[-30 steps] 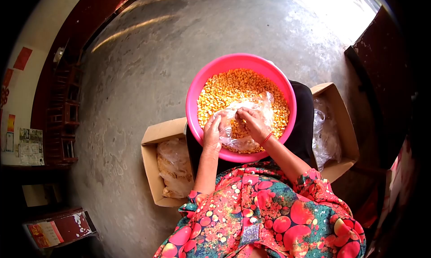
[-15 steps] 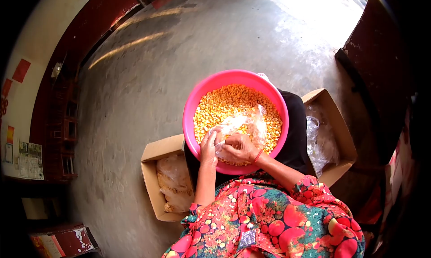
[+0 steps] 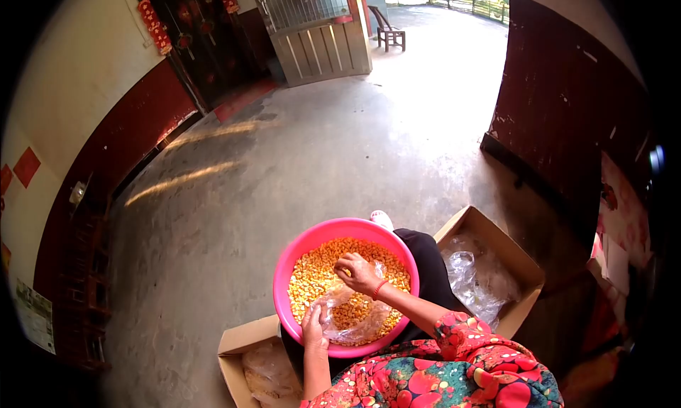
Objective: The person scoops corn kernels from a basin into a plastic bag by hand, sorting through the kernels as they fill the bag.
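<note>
A pink basin (image 3: 282,284) of yellow-orange corn kernels (image 3: 309,272) rests at my lap. Inside it a clear plastic bag (image 3: 355,334) lies spread over the kernels on the near side, with corn showing in or through it. My left hand (image 3: 313,328) grips the bag's edge at the basin's near left rim. Over the middle of the corn, beyond the bag, is my right hand (image 3: 357,272), with a red cord at the wrist. Its fingers are curled together, and what they hold is hidden.
A cardboard box (image 3: 230,343) with a filled clear bag (image 3: 268,372) stands at my left. Another box (image 3: 521,262) at my right holds crumpled clear plastic bags (image 3: 472,280). Beyond the concrete floor (image 3: 284,160) are a wooden chair (image 3: 390,35) and a gate-like door (image 3: 323,53).
The view has tilted up, showing the doorway and chair. My right hand has left the bag's opening and moved forward over the corn. My left hand still holds the bag, which lies more spread out.
</note>
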The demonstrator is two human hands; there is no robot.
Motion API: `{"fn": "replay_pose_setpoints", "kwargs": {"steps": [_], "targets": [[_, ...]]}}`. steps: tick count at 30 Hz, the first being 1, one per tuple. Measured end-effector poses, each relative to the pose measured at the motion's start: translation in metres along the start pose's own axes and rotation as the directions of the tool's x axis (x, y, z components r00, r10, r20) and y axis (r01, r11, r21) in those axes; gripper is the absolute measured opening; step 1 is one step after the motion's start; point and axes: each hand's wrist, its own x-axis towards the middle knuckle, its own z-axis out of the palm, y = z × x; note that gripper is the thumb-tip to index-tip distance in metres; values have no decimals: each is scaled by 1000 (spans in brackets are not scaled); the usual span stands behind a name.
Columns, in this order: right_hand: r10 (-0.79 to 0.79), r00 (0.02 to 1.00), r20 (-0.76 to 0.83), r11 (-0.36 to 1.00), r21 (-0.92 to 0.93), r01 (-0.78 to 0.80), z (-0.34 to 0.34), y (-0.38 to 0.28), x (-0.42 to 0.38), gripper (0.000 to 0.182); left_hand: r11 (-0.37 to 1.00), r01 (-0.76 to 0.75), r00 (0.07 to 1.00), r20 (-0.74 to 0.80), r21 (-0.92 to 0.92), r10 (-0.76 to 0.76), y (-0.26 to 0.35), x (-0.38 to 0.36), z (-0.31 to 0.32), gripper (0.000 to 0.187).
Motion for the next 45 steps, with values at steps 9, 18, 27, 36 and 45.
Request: {"fn": "replay_pose_setpoints", "kwargs": {"steps": [9, 18, 27, 36, 45], "targets": [[237, 959, 153, 875, -462, -142, 14, 70, 8, 17, 999, -23, 995, 96, -47, 27, -2, 3, -6, 12], [251, 921, 298, 928, -346, -141, 13, 67, 4, 18, 996, -22, 987, 158, -83, 34, -4, 6, -9, 14], [700, 674, 239, 377, 677, -632, -2, 57, 23, 21, 999, -34, 982, 182, -38, 40, -2, 5, -10, 14], [487, 675, 554, -135, 812, -568, -12, 21, 1, 19, 999, -31, 988, 149, -21, 33, -6, 7, -9, 13], [446, 730, 519, 177, 748, -640, 8, -35, -55, 21, 998, -49, 980, 188, -50, 57, -6, 6, -10, 12]]}}
